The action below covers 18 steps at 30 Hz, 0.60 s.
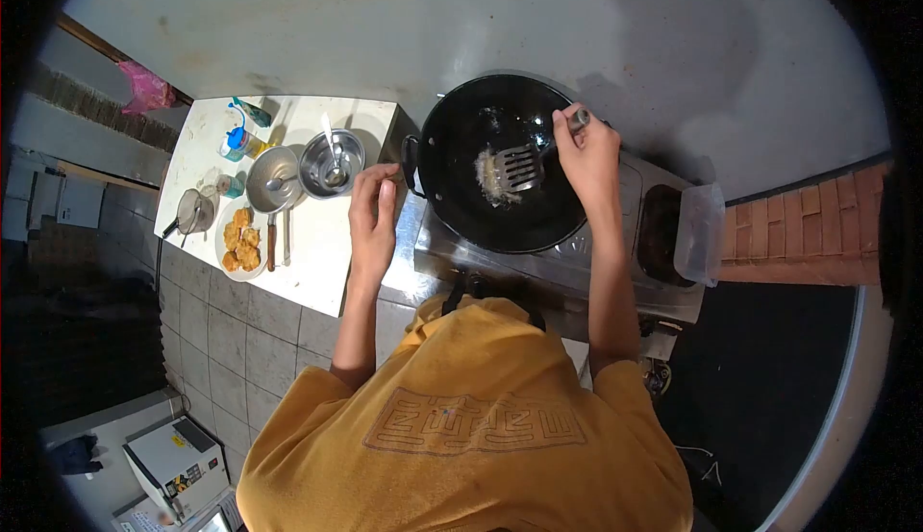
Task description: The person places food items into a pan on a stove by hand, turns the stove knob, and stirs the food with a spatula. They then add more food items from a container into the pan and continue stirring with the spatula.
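Observation:
A large black wok (461, 215) sits on a steel stove (567, 268). My right hand (586, 157) is closed round the handle of a slotted metal spatula (519, 169), whose head is down in the wok against a frying piece of food (492, 181) with bubbles round it. Just left of the wok's side handle (411, 165) is my left hand (373, 210), its fingers slightly bent and apart, holding nothing. Whether it touches the handle is hard to tell; a small gap shows.
The white table (317, 253) at left holds a steel bowl (332, 164) with a spoon, a second bowl (273, 179), a plate of fried pieces (242, 241), a knife (271, 244), a strainer (195, 212) and bottles (236, 140). A clear plastic container (700, 234) stands right of the stove.

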Each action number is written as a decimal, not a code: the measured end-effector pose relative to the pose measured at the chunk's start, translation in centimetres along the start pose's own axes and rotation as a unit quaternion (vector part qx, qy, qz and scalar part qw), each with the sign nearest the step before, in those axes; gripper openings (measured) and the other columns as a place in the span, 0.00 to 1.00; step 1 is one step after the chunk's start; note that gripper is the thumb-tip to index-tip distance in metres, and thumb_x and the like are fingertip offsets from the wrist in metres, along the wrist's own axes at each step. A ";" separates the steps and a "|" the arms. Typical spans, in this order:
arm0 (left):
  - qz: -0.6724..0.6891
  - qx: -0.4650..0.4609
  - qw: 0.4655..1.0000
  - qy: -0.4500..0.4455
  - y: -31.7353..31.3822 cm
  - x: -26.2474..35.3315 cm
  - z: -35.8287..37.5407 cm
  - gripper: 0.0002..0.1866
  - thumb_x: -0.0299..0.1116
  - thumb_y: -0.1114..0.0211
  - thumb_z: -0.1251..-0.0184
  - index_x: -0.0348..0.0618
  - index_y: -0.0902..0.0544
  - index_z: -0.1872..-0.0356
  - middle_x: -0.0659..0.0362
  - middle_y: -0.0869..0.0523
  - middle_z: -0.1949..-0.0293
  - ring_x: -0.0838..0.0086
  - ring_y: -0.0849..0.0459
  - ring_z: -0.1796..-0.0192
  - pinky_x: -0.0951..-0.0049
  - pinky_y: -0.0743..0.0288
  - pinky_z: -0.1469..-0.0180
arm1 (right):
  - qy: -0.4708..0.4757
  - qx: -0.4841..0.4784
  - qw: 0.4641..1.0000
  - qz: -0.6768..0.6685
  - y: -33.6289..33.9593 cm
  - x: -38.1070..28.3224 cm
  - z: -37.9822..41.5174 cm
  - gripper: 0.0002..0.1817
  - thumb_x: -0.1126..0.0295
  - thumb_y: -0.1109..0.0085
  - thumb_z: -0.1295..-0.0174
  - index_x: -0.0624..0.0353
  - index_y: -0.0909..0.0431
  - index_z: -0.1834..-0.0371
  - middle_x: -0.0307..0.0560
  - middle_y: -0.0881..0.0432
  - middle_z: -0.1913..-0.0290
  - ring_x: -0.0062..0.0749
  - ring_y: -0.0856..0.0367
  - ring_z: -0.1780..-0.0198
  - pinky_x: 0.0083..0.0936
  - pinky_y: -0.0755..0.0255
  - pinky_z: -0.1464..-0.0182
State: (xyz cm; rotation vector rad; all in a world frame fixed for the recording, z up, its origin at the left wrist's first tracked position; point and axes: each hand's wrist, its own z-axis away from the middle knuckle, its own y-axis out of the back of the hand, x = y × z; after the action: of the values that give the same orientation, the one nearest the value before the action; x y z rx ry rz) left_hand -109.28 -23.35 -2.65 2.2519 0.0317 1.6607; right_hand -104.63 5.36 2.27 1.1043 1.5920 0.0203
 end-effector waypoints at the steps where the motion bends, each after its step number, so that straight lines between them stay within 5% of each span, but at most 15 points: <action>1: -0.005 0.001 1.000 -0.004 0.0 -0.1 0.0 0.15 0.34 0.48 0.21 0.33 0.20 0.48 0.52 0.21 0.48 0.66 0.22 0.44 0.70 0.30 0.39 | -0.001 0.017 1.000 0.002 0.3 0.0 0.0 0.13 0.69 0.39 0.34 0.66 0.28 0.73 0.51 0.31 0.83 0.29 0.38 0.82 0.30 0.38 0.75; 8: -0.012 -0.016 1.000 -0.019 -0.2 -0.9 0.0 0.17 0.36 0.51 0.19 0.36 0.20 0.44 0.55 0.21 0.47 0.71 0.21 0.47 0.71 0.29 0.41 | 0.069 0.032 0.994 0.078 0.3 2.3 -0.4 0.12 0.70 0.39 0.35 0.67 0.26 0.72 0.52 0.30 0.82 0.31 0.38 0.82 0.30 0.37 0.75; 12: -0.014 -0.014 1.000 -0.021 -0.5 -0.8 -0.1 0.17 0.37 0.51 0.19 0.36 0.20 0.45 0.55 0.21 0.47 0.72 0.21 0.47 0.72 0.29 0.41 | -0.003 -0.032 0.999 -0.014 0.0 1.0 -0.1 0.12 0.71 0.39 0.34 0.66 0.26 0.72 0.48 0.30 0.83 0.25 0.37 0.82 0.27 0.38 0.76; 18: -0.014 -0.011 1.000 -0.011 0.2 -0.5 -0.1 0.17 0.37 0.51 0.18 0.36 0.20 0.45 0.55 0.21 0.48 0.71 0.21 0.47 0.72 0.29 0.40 | 0.019 0.023 1.000 -0.009 0.7 0.8 0.2 0.12 0.71 0.40 0.33 0.66 0.28 0.72 0.49 0.31 0.83 0.25 0.38 0.82 0.27 0.38 0.76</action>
State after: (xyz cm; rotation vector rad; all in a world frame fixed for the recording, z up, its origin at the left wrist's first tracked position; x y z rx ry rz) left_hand -109.57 -23.61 -3.06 2.2432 0.0386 1.6153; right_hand -104.00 6.20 1.98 1.1318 1.6432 -0.0070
